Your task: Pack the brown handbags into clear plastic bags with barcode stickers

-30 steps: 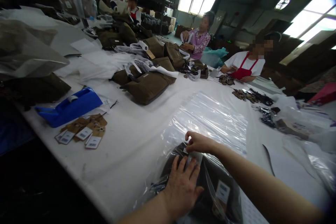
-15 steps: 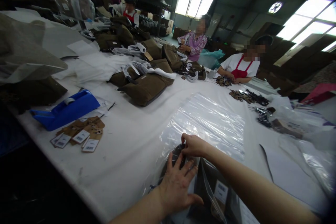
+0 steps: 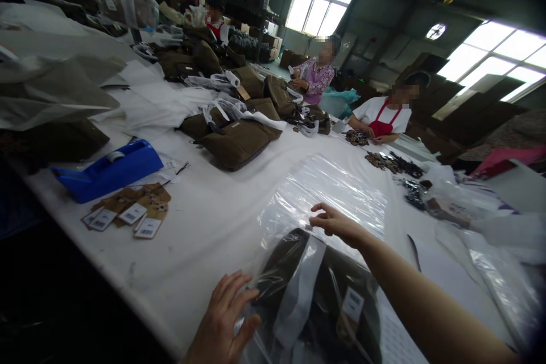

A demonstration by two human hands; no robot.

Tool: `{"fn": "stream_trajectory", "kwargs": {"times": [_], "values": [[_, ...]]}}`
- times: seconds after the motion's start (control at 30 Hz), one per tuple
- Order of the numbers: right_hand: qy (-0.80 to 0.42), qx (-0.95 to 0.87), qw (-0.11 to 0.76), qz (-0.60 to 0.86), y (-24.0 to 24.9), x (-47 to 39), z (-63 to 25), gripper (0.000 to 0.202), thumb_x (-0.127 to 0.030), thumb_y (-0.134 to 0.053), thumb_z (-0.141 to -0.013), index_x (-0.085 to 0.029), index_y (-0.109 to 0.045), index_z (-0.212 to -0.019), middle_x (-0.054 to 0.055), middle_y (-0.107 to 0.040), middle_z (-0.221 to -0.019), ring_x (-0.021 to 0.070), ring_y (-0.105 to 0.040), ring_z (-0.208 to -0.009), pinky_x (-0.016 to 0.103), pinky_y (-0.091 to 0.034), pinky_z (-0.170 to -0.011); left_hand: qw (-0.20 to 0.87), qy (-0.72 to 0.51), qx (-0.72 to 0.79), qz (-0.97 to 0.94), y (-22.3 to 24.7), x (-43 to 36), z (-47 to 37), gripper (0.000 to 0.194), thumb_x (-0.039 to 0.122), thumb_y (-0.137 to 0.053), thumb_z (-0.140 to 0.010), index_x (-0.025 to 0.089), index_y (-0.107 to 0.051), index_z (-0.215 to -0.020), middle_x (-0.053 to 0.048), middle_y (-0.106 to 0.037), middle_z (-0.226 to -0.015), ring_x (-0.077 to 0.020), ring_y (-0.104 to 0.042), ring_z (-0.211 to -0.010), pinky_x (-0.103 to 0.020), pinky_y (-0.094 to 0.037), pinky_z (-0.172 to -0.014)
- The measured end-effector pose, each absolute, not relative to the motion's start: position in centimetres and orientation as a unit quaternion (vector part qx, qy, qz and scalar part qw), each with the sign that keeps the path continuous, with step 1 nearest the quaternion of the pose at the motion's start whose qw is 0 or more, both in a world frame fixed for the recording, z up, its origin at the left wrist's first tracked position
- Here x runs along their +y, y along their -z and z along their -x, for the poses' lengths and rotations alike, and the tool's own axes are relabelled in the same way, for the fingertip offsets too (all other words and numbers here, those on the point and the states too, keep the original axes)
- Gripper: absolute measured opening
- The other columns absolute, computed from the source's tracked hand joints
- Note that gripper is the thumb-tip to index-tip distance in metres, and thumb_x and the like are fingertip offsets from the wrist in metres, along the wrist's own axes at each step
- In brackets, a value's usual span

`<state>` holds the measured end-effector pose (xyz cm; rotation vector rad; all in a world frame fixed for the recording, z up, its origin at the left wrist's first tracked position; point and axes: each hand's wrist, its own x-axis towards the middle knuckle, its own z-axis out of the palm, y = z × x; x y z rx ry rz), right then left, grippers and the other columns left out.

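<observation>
A dark olive fabric bag lies inside a clear plastic bag on the table before me. A pale strip runs over the fabric, and a tag with a barcode label shows through the plastic. My left hand is at the plastic's left edge, fingers stretched and thumb apart, holding nothing. Over the top edge of the fabric bag is my right hand, loosely bent with its index finger extended. Its fingers are apart; whether they touch the plastic I cannot tell.
A blue tape dispenser and several brown barcode tags lie left on the white table. Olive bags are heaped beyond. Several people work at the far side. Paper sheets and plastic lie at right.
My left hand has moved left off the fabric bag's top to the plastic's edge. My right hand has lifted slightly up and right, its fingers loosening. More of the fabric bag shows.
</observation>
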<state>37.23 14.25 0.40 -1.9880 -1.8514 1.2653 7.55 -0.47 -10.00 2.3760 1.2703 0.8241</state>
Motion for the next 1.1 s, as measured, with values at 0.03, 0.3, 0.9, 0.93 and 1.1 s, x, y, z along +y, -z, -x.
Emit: {"fn": "stream_trajectory", "kwargs": {"times": [0.03,0.3,0.9,0.93,1.1], "values": [[-0.43,-0.614,0.084,0.656,-0.9,14.4,-37.3,0.031,-0.038,-0.053,-0.08,-0.022,-0.043,-0.104,0.001,-0.061,-0.082,0.011,-0.05,-0.061,0.025,-0.037,-0.055,0.154,-0.292,0.446,-0.832,9.9,-0.6,-7.6,0.034,0.037,-0.056,-0.083,0.026,-0.054,-0.116,-0.007,-0.055,-0.125,-0.0263,-0.045,-0.122,-0.048,-0.043,-0.098],[-0.425,-0.618,0.119,0.65,-2.2,14.9,-36.1,0.032,-0.029,-0.059,-0.074,-0.021,-0.046,-0.102,-0.001,-0.059,-0.077,0.0112,-0.05,-0.062,0.023,-0.037,-0.054,0.188,-0.291,0.386,-0.855,5.0,1.9,-12.2,0.032,0.029,-0.051,-0.086,0.023,-0.054,-0.117,-0.007,-0.054,-0.127,-0.0266,-0.043,-0.124,-0.053,-0.037,-0.103],[-0.209,-0.821,0.132,0.515,-1.4,11.7,-34.4,0.007,-0.018,-0.043,-0.083,-0.023,-0.049,-0.083,0.005,-0.06,-0.084,0.0199,-0.053,-0.079,0.034,-0.037,-0.076,0.332,-0.189,0.477,-0.792,9.5,6.7,-18.7,0.079,0.05,-0.048,-0.083,0.007,-0.019,-0.142,-0.02,-0.03,-0.144,-0.033,-0.03,-0.133,-0.058,-0.025,-0.105],[-0.192,-0.825,0.167,0.504,-1.9,11.4,-33.9,0.007,-0.02,-0.042,-0.084,-0.023,-0.048,-0.082,0.006,-0.06,-0.085,0.0192,-0.053,-0.077,0.033,-0.038,-0.074,0.346,-0.177,0.483,-0.785,9.7,6.7,-18.6,0.08,0.054,-0.046,-0.083,0.006,-0.02,-0.142,-0.02,-0.028,-0.145,-0.0333,-0.028,-0.133,-0.059,-0.023,-0.106],[-0.365,-0.629,0.266,0.632,-1.3,11.5,-32.6,0.022,-0.029,-0.057,-0.077,-0.024,-0.038,-0.089,-0.003,-0.058,-0.069,0.013,-0.049,-0.056,0.026,-0.037,-0.054,0.38,-0.145,0.499,-0.765,9.7,6.1,-17.7,0.092,0.069,-0.038,-0.079,0.004,-0.021,-0.141,-0.022,-0.024,-0.146,-0.0345,-0.025,-0.134,-0.061,-0.018,-0.106]]}}
